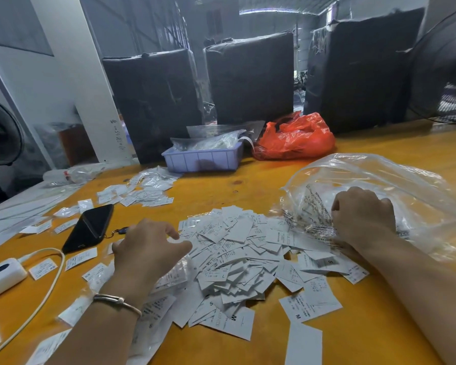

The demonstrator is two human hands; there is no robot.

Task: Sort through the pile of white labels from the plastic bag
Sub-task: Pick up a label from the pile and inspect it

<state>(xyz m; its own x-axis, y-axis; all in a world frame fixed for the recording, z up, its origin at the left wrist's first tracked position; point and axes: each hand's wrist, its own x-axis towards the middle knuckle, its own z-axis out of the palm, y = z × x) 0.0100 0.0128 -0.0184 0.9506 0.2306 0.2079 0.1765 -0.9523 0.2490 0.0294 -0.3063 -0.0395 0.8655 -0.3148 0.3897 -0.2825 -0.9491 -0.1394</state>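
Observation:
A loose pile of white labels (237, 256) printed with size letters covers the middle of the orange table (248, 180). A large clear plastic bag (379, 185) lies at the right with its mouth toward the pile. My right hand (363, 217) grips the crumpled printed edge of the bag, fingers curled into the plastic. My left hand (148, 246), with a bracelet on its wrist, hovers at the pile's left edge, fingers bent down over the labels; I cannot tell whether it pinches one.
A black phone (90, 227) and a white power bank (0, 275) with a cable lie at the left. More labels (142, 193) are spread behind. A lilac bin (203, 156), a red bag (295, 138) and dark wrapped bales (250, 77) stand at the back.

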